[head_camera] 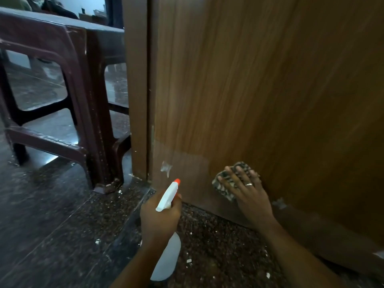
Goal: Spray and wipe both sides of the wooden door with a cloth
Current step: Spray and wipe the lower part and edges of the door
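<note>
- The left hand (160, 220), at 6 o'clock, curls tightly round the neck of the spray bottle (167, 197), its nozzle pointing toward 12.
- The right hand (249, 194), at 4 o'clock, presses the cloth (223, 183) flat against the bottom of the wooden door (259, 90), fingers spread and nearly straight.
- A brown plastic table (62, 38) stands at 10 o'clock.

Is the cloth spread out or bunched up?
Bunched up: the cloth is a small wad under the right hand, pressed against the wooden door.
</note>
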Tool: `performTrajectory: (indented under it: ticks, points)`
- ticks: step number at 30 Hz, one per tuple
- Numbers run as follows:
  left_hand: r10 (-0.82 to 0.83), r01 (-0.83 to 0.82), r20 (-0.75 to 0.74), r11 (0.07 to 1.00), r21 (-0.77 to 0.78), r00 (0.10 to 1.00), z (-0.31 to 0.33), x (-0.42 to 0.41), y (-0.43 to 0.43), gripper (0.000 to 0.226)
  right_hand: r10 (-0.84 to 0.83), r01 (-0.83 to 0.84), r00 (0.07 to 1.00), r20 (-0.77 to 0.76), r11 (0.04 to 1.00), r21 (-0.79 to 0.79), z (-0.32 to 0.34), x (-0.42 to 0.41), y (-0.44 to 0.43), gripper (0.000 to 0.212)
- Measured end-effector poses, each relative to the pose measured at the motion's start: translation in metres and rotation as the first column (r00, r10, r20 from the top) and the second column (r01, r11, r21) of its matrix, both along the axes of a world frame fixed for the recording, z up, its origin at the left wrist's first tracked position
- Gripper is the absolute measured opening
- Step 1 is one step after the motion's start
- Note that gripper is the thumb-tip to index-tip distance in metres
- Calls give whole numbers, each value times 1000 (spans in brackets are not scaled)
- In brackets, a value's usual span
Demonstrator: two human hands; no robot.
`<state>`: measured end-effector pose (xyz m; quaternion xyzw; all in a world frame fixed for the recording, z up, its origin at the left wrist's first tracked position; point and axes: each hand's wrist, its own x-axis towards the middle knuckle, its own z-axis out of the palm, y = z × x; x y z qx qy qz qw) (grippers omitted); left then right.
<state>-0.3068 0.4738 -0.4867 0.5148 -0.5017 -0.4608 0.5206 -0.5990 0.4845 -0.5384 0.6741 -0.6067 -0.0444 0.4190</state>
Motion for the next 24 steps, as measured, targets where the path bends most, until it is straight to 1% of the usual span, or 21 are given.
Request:
performTrajectory:
  ticks: [1,3,4,5,6,7,8,10,11,12,13,14,16,18,20,21,22,24]
  points:
    - [8,-8,-2,1000,-1,1000,-1,5,-2,26,-27,28,999,30,999,-41,1,0,4,86]
    - [31,-30,-24,999,9,999,-3,13,-5,20,-107,149,972,211,969,-195,8,20,-7,81]
    - [45,-45,-45,999,19,998,-3,16,-7,16,-130,214,943,307,943,-257,15,38,-21,80]
    - [59,-57,-63,998,28,996,-3,19,-8,17,-126,243,923,364,924,-296,24,56,-39,80]
    - [67,-65,-74,998,28,995,-2,20,-9,18,-99,222,924,371,926,-307,31,73,-57,81]
    - [71,-70,-77,997,18,994,-2,20,-9,20,-61,165,940,336,943,-290,34,87,-73,81]
    - [76,-76,-79,997,5,994,-1,20,-10,20,-17,88,963,269,963,-254,32,97,-87,80]
    - [86,-88,-76,996,-13,993,0,22,-15,17,55,-45,996,74,991,-129,15,100,-102,76]
    - [92,-93,-71,996,-13,993,-1,22,-17,15,67,-67,998,-4,996,-54,6,98,-103,75]
    - [96,-97,-70,995,-10,993,-2,22,-19,13,74,-74,996,-51,997,2,-2,92,-101,75]
    - [100,-101,-72,995,-11,992,-3,22,-22,13,75,-73,995,-63,997,32,-7,85,-97,76]
    - [104,-105,-70,994,-11,992,-5,22,-23,12,72,-70,996,-51,997,33,-9,79,-90,76]
    - [118,-119,-55,993,-13,991,-6,23,-24,13,41,-40,999,25,998,-47,-10,73,-81,77]
    - [138,-139,-42,990,-22,990,-8,28,-27,12,-8,39,986,166,982,-184,-8,86,-88,79]
    - [158,-159,-31,987,-29,987,-12,32,-31,11,-4,97,951,308,953,-287,4,117,-113,81]
    - [160,-161,-27,986,-41,987,-12,33,-33,11,18,90,937,349,953,-289,13,135,-125,80]
    - [157,-158,-25,986,-57,987,-12,35,-34,13,44,47,931,363,970,-239,19,151,-136,79]
    - [154,-154,-6,982,-109,988,-11,37,-38,19,111,-89,937,332,993,-82,21,174,-151,72]
